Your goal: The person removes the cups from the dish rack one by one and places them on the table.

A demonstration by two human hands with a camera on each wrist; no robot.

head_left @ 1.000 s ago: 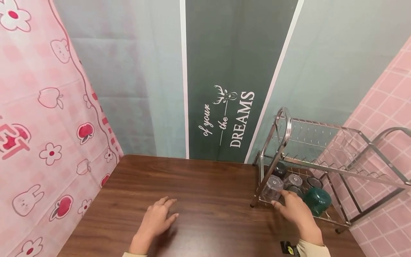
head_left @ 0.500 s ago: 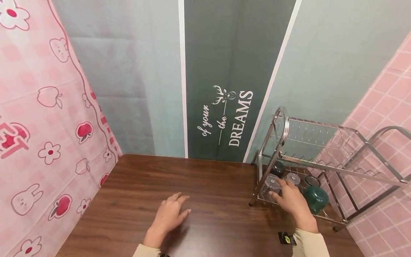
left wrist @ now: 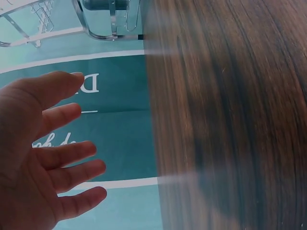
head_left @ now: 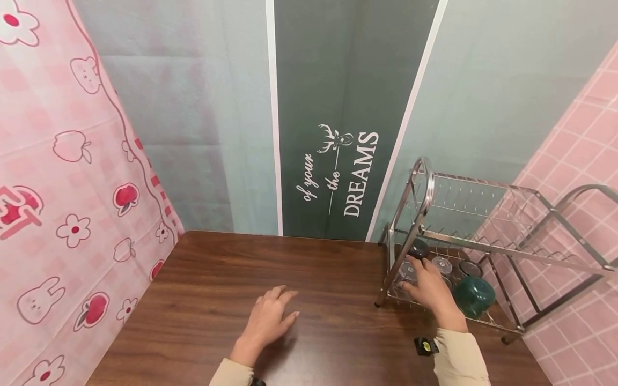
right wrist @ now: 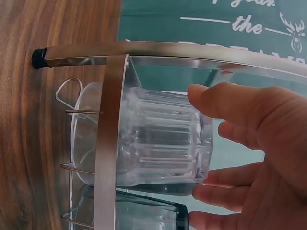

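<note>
My right hand (head_left: 429, 289) reaches into the lower shelf of a metal dish rack. In the right wrist view a clear ribbed glass (right wrist: 163, 139) stands upside down there. The thumb (right wrist: 216, 98) lies at one edge of its base, and the spread fingers (right wrist: 225, 196) lie at the opposite edge. Beside this glass is a dark-tinted glass (right wrist: 148, 213), close to the lower fingertips. My left hand (head_left: 267, 319) hovers over the wooden table with fingers loosely spread, holding nothing; the left wrist view shows its palm (left wrist: 29, 182).
The two-tier rack (head_left: 483, 246) stands at the table's (head_left: 217, 279) right end. Its lower shelf also bears a green cup (head_left: 474, 296), a black cup (head_left: 418, 248) and another clear glass (head_left: 441, 264). Printed cloths hang behind and at both sides.
The right hand has moved further back into the rack, its fingers coming over the clear glass. The left hand has drifted right above the table.
</note>
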